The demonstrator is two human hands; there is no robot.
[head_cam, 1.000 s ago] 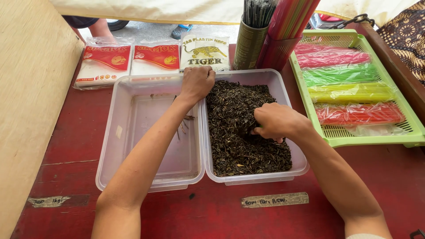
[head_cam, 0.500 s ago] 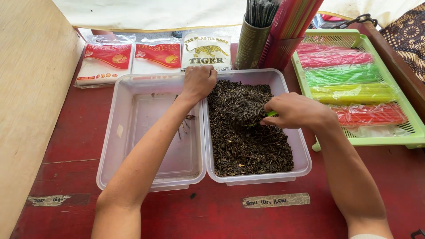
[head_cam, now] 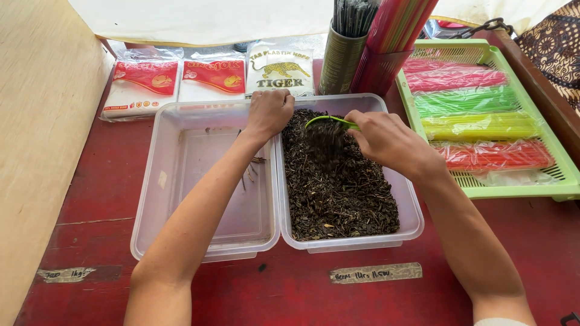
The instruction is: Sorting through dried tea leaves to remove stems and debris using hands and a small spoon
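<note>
On red table, two tubs (head_cam: pixel 205 181), left hand (head_cam: pixel 269 113) gripping rim, right hand (head_cam: pixel 386 140) grasping green scoop (head_cam: pixel 329 122).

**A small market stall**

We see a red painted counter (head_cam: pixel 314 290) with taped paper labels (head_cam: pixel 376 273), tubs of loose dried leaves (head_cam: pixel 338 187), sealed packets (head_cam: pixel 142 87) stacked at the back, a green tray (head_cam: pixel 562 175) of bagged coloured straws (head_cam: pixel 477 127), and cups of straws (head_cam: pixel 362 54).
</note>
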